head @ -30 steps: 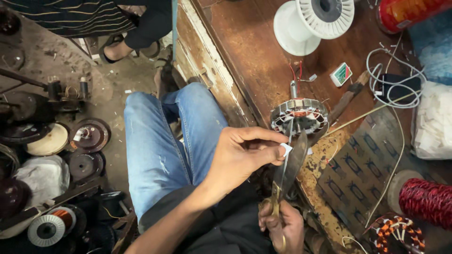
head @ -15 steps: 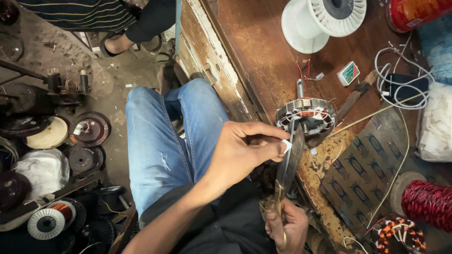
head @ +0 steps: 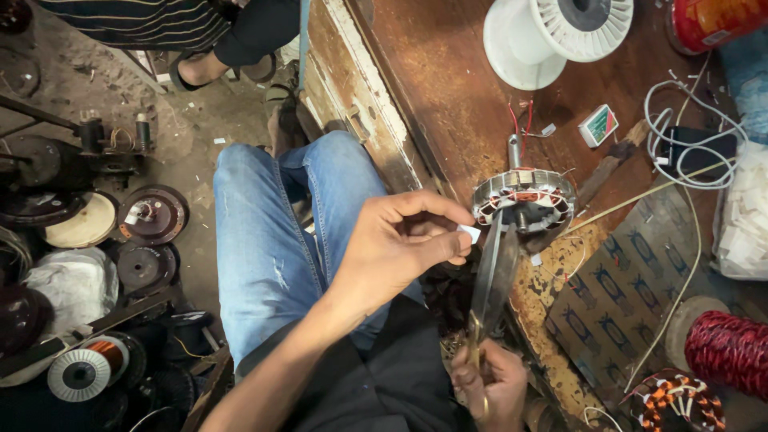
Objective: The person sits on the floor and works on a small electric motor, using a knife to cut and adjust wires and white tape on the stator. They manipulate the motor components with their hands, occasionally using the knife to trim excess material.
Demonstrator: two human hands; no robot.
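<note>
A: What does the left hand (head: 396,248) hold?

B: A small white slip of paper (head: 470,234), pinched between thumb and fingertips, with the other fingers curled in. The slip sits just beside the upper part of the scissors' blades.

A: And the right hand (head: 490,384)?

B: It is low in the view, closed around the handles of a pair of scissors (head: 492,276). The 2 long blades point up and away from the person, toward the motor stator (head: 524,200), and lie close together; whether they touch the slip I cannot tell, since the blades blur into one dark strip there.

A: Where is the stator?

B: On the edge of the brown wooden workbench (head: 448,88), a round steel ring with copper windings in its slots and a shaft through the middle. The scissor tips reach right up to its near rim.

A: What else is about?

B: A large white empty spool (head: 552,36) lies further back on the bench, a small white and green box (head: 598,125) to its right, and a reel of red wire (head: 728,352) at the near right. The person's knee in blue jeans (head: 280,224) is left of the bench.
</note>
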